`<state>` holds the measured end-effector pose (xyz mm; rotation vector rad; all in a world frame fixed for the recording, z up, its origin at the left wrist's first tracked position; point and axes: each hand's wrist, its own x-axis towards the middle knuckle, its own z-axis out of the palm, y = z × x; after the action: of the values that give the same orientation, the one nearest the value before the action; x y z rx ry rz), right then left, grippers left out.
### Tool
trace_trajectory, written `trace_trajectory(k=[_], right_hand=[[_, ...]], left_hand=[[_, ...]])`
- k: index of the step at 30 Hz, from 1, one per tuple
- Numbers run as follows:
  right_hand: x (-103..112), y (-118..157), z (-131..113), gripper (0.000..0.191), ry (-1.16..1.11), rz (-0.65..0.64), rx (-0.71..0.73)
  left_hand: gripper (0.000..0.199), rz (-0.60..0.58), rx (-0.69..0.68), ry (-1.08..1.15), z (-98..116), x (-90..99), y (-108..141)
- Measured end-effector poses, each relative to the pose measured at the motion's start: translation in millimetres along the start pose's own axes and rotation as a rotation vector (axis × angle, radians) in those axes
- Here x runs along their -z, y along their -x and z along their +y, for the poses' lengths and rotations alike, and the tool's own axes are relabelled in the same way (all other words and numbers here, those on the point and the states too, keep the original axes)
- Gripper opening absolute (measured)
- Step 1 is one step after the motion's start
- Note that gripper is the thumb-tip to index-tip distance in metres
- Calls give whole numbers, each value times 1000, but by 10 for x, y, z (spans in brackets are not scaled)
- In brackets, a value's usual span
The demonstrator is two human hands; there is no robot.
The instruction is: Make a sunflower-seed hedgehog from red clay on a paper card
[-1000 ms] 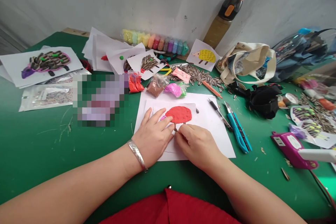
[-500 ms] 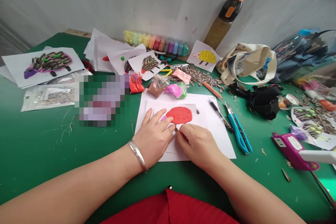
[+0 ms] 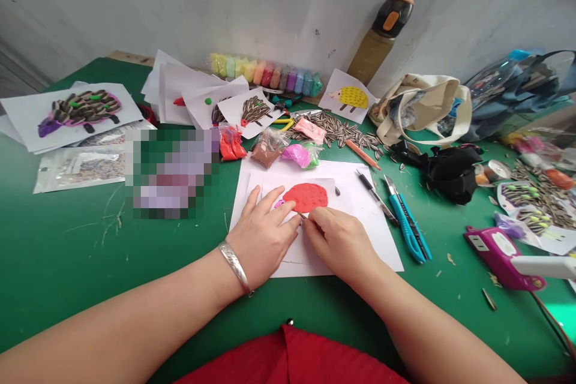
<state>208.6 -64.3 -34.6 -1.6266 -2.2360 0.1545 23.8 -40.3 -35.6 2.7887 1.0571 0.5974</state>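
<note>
White sheets of paper (image 3: 360, 240) lie stacked in front of me. On the top sheet is a flat oval of red clay (image 3: 306, 197) with a bit of pink clay (image 3: 279, 204) at its left end. My left hand (image 3: 266, 240) lies on the paper with fingers spread, partly covering the pink bit. Just below the red oval, my right hand (image 3: 337, 241) is closed in a pinch at a small dark brown piece (image 3: 303, 216), mostly hidden by the fingers. A single sunflower seed (image 3: 337, 191) sits right of the oval.
Right of the paper lie a black pen (image 3: 377, 198) and a blue utility knife (image 3: 408, 221). Behind are bagged clay (image 3: 269, 147), a sunflower seed pile (image 3: 344, 129) and an orange clay tool (image 3: 362, 155). A magenta glue gun or similar device (image 3: 501, 258) lies far right. Seed-covered pictures (image 3: 85, 109) lie left.
The right fingertips have shifted very slightly up toward the red oval. My left hand stays in place, and the whole view has moved a touch to one side.
</note>
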Motion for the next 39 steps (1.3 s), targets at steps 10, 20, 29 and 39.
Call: trace_trajectory(k=[10,20,29,39], right_hand=[[24,9,-4,29,-81,-35,-41],[17,3,-17,28,-96,-69,-48],[-1,-59,-133,27,-110,-132,-150],[-53,-70,-145,26,26,-99,-167]], left_hand=[[30,-4,4,3,-14,34,10],[28,5,11,5,-22,27,10],[25,12,29,-3,-22,50,14],[27,36,-22,21,-44,-12,29]])
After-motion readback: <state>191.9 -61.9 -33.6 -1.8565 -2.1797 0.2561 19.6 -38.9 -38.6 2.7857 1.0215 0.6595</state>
